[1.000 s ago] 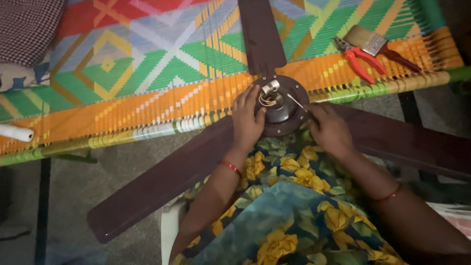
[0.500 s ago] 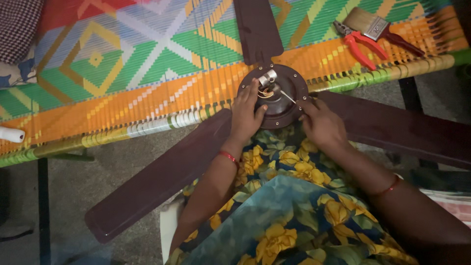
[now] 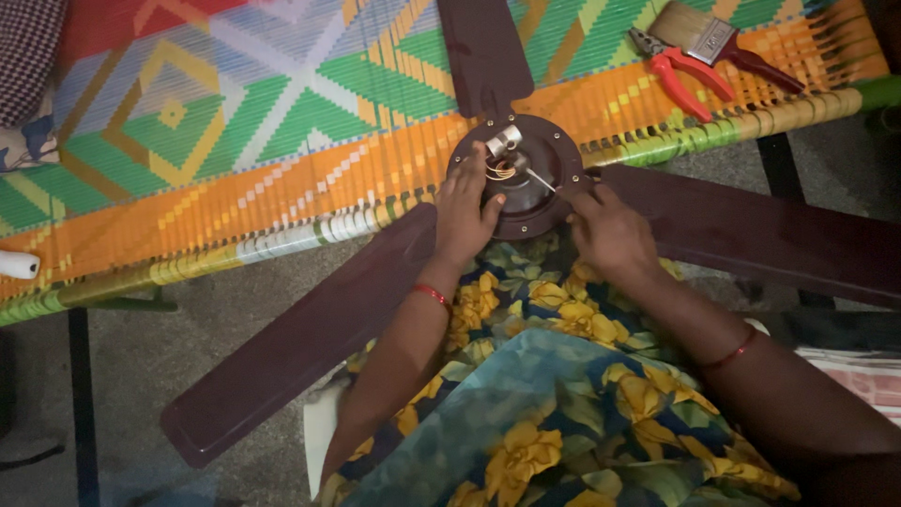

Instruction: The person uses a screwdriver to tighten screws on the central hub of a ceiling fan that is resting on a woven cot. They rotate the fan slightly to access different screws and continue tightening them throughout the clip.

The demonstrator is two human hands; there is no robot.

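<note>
While it rests across the person's lap and the edge of a woven cot (image 3: pixel 282 141), the dark brown ceiling fan (image 3: pixel 521 178) shows its round hub, wires and a short metal shaft. Left hand (image 3: pixel 465 211) lies flat, its grip apart, on the hub; right hand (image 3: pixel 610 230) pinches a thin tool whose tip is hard to make out. Two blades run out of view.

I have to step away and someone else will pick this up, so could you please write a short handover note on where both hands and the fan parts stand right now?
Left hand: resting on the left rim of the fan hub, fingers by the coiled wires.
Right hand: at the hub's right edge, apparently holding a thin metal tool that points into the hub.
The ceiling fan lies across the lap, against the woven cot; three blades attached.
Red pliers and a paintbrush lie on the cot, untouched.
Done: hub centre exposed.
Left: wires still loose.
</note>
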